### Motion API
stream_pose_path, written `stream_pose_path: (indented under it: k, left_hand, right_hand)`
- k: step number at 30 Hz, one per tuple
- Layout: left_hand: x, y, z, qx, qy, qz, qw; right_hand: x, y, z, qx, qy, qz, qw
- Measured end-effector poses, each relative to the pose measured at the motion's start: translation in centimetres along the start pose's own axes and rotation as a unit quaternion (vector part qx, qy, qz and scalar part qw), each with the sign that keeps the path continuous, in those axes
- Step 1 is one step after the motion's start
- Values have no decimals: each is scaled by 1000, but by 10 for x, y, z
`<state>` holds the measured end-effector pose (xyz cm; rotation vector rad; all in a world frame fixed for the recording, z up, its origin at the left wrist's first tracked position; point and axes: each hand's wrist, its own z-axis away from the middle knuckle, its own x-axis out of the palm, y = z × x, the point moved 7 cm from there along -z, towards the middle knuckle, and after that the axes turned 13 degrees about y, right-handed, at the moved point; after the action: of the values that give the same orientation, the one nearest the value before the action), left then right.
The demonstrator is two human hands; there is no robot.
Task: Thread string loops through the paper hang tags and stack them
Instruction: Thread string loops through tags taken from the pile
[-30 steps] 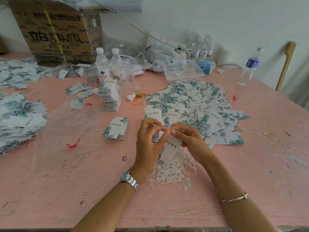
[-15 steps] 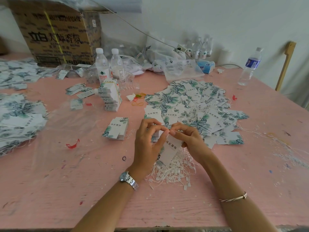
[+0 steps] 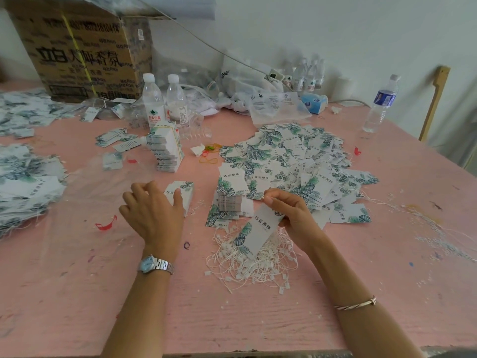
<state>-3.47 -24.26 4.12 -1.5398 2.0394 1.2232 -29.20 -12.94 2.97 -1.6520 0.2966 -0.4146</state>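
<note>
At the far left edge of the pink surface lie two heaps of strung tags, with a printed cardboard box standing behind them against the wall. A red scrap lies on the surface in front of the nearer heap. Two water bottles stand in front of the box's right corner, and just in front of them rises a tall leaning stack of tags.

Your left hand, with a wristwatch on the wrist, is at the small stack of leaf-printed tags. The thumb lies on the stack's near side and the fingers are bent. Their tips are hidden, so I cannot tell whether you grip the stack or only touch it.

Right of it sits a banded bundle of tags, with some rubber bands lying further back. In front of the bundle lies the tangle of white string loops.

Your right hand has its fingers curled and pinches one hang tag by its upper end. The tag hangs tilted, with its lower end over the string loops. A bracelet circles that forearm.

Behind your right hand the loose tags spread in a wide heap. Further right a lone bottle stands near the wall, beside a wooden post.
</note>
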Motion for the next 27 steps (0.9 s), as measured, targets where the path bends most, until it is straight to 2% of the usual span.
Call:
stream_pose_path:
  k: [4, 7, 17, 22, 27]
  left_hand:
    - [10, -10, 4, -29, -54, -25, 998]
    - [13, -13, 5, -42, -67, -28, 997]
    - [11, -17, -4, -78, -33, 75, 994]
    - [11, -23, -6, -130, -4, 170, 977]
    - [13, -30, -5, -171, 13, 191, 966]
  right_hand:
    - [1, 1, 0, 1, -2, 4, 1000]
    - [2, 2, 0, 4, -4, 4, 1000]
    - [4, 5, 0, 5, -9, 13, 1000]
    - [3, 6, 0, 6, -9, 9, 1000]
    - [4, 7, 0, 7, -8, 17, 1000]
